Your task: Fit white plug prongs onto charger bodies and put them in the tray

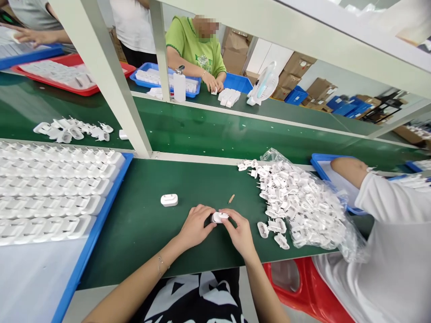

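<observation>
White plastic piece [220, 217], pinched from both ends
From afar I see the forearms [144, 274] angle inward over the green tabletop [134, 224]; the left hand [196, 227] curls thumb and fingers round one end, the right hand [241, 232] pinches the other, both nearly closed on it.

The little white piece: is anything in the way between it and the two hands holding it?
No, nothing visible: the left hand and the right hand both touch the white piece directly.
</observation>
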Available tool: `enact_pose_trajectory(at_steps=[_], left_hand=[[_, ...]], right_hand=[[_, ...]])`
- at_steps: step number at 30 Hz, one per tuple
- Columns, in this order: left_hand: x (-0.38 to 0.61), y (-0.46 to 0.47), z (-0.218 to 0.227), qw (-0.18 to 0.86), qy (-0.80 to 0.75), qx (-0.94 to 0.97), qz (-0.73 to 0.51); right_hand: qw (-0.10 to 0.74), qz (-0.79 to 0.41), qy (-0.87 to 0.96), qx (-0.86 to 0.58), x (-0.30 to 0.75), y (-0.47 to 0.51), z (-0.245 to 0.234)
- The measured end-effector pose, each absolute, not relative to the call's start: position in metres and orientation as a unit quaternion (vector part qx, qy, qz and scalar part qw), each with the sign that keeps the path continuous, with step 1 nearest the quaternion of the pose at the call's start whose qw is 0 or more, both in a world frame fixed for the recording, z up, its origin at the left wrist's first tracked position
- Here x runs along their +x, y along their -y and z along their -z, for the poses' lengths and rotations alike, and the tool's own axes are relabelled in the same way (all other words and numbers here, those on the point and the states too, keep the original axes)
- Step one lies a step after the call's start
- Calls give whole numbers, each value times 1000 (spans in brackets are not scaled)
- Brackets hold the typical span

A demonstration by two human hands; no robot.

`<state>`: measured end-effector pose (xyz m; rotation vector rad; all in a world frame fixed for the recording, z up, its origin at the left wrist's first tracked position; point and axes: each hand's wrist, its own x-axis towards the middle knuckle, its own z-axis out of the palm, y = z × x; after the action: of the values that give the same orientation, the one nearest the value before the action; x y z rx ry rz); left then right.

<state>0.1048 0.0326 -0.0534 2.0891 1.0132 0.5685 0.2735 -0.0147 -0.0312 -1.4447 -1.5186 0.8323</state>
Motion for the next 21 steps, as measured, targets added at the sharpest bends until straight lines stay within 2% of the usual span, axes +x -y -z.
enact_pose_trajectory(at_steps=[8,14,21], left_hand=[[105,-32,53,358,-393,819,-218],[105,-32,52,351,-390,825,-210],[106,-32,52,347,-394,826,-205]], right_hand=[[389,-349,645,-558,280,9,25],[439,-386,575,-573,287,5,24],[370,-349,645,-571,281,8,22]])
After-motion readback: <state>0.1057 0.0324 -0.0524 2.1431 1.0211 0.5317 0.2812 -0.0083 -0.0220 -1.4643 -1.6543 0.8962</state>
